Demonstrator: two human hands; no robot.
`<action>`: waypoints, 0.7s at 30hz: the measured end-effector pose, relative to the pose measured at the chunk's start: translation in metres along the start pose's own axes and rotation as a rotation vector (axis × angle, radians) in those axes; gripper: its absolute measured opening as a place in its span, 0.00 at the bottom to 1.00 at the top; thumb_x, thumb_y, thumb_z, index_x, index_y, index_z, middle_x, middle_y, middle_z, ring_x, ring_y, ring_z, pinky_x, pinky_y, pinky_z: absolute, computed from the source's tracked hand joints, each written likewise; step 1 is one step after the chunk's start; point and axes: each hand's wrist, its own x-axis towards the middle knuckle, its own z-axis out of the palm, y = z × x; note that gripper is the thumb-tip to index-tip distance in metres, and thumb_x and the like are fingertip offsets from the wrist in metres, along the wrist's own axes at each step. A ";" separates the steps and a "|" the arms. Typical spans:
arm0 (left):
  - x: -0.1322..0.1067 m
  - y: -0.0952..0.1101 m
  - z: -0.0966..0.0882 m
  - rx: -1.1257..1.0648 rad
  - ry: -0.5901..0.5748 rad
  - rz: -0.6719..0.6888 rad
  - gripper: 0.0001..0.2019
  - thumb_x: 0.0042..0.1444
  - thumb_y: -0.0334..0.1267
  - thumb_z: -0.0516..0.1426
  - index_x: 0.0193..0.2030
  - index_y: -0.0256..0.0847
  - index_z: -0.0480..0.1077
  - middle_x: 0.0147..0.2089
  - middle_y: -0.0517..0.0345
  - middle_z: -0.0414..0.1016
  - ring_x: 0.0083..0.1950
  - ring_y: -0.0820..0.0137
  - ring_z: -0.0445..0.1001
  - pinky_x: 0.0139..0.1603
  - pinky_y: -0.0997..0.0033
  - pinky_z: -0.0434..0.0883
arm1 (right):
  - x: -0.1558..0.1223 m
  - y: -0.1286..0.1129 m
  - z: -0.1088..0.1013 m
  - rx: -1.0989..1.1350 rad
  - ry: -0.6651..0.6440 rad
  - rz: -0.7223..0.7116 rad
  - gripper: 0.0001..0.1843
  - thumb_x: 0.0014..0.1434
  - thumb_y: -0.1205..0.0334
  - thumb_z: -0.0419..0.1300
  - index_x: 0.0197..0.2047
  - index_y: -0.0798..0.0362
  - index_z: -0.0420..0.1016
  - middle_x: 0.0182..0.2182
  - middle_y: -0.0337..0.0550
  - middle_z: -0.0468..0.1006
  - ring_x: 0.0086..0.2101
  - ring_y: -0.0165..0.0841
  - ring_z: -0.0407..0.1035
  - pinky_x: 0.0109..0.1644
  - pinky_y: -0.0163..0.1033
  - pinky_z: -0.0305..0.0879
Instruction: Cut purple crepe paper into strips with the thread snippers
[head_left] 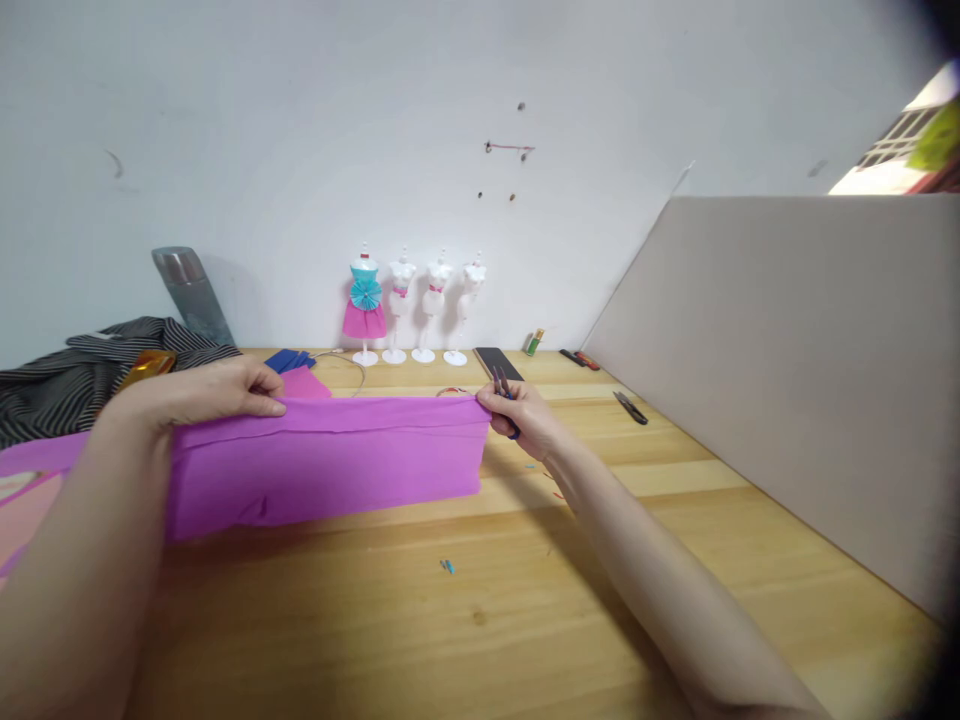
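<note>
A purple piece of fabric [352, 460] is stretched sideways above the wooden table, its top edge folded over in a narrow strip. My left hand [232, 387] pinches that top edge on the left, fingers closed. At the upper right corner, my right hand [521, 412] grips the cloth between thumb and fingers. Small scissors [501, 383] with dark blue handles are also held in my right hand, blades pointing up. More of the purple cloth trails to the left behind my left forearm.
Several white mini dress forms [437, 300] stand along the wall, one in a blue and pink outfit. A striped cloth [45, 375] and a grey bottle [191, 290] are at left. Thread snips [630, 407], a black phone-like slab [497, 362] and a partition [810, 350] lie right.
</note>
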 end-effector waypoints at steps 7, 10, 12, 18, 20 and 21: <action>0.000 -0.004 0.000 -0.048 -0.016 0.006 0.15 0.56 0.47 0.52 0.24 0.39 0.59 0.26 0.64 0.55 0.31 0.73 0.53 0.30 0.77 0.55 | -0.001 -0.001 0.003 -0.002 0.005 -0.008 0.22 0.37 0.49 0.72 0.22 0.53 0.66 0.13 0.29 0.58 0.14 0.20 0.47 0.18 0.32 0.36; 0.002 -0.006 0.000 -0.045 -0.016 0.008 0.15 0.55 0.47 0.53 0.24 0.39 0.60 0.26 0.63 0.56 0.31 0.72 0.54 0.31 0.76 0.56 | -0.001 0.000 0.004 -0.010 0.027 -0.017 0.23 0.39 0.46 0.70 0.21 0.52 0.64 0.12 0.29 0.55 0.14 0.21 0.46 0.18 0.33 0.35; 0.004 -0.007 0.001 -0.025 -0.014 0.014 0.15 0.54 0.47 0.54 0.24 0.39 0.61 0.26 0.62 0.57 0.30 0.72 0.55 0.30 0.75 0.56 | -0.001 0.000 0.005 -0.015 0.035 -0.019 0.23 0.40 0.46 0.69 0.21 0.52 0.63 0.12 0.28 0.55 0.14 0.21 0.45 0.18 0.33 0.34; 0.005 -0.007 0.001 -0.039 -0.006 0.018 0.14 0.53 0.46 0.54 0.24 0.40 0.61 0.26 0.62 0.57 0.30 0.72 0.55 0.30 0.75 0.55 | 0.000 0.003 0.007 -0.056 0.046 -0.036 0.23 0.39 0.46 0.70 0.20 0.52 0.63 0.13 0.29 0.56 0.14 0.20 0.45 0.19 0.33 0.34; 0.004 -0.008 0.001 -0.051 -0.018 0.034 0.13 0.55 0.44 0.53 0.24 0.39 0.60 0.27 0.63 0.56 0.30 0.72 0.54 0.31 0.75 0.55 | 0.000 0.005 0.008 -0.076 0.053 -0.047 0.24 0.40 0.46 0.70 0.20 0.52 0.62 0.13 0.28 0.55 0.14 0.20 0.45 0.19 0.33 0.34; 0.003 -0.008 0.001 -0.051 -0.024 0.043 0.13 0.56 0.44 0.52 0.25 0.39 0.59 0.27 0.63 0.55 0.30 0.73 0.53 0.31 0.75 0.55 | 0.000 0.005 0.008 -0.083 0.052 -0.049 0.24 0.40 0.45 0.69 0.20 0.52 0.62 0.13 0.28 0.54 0.14 0.20 0.44 0.19 0.33 0.33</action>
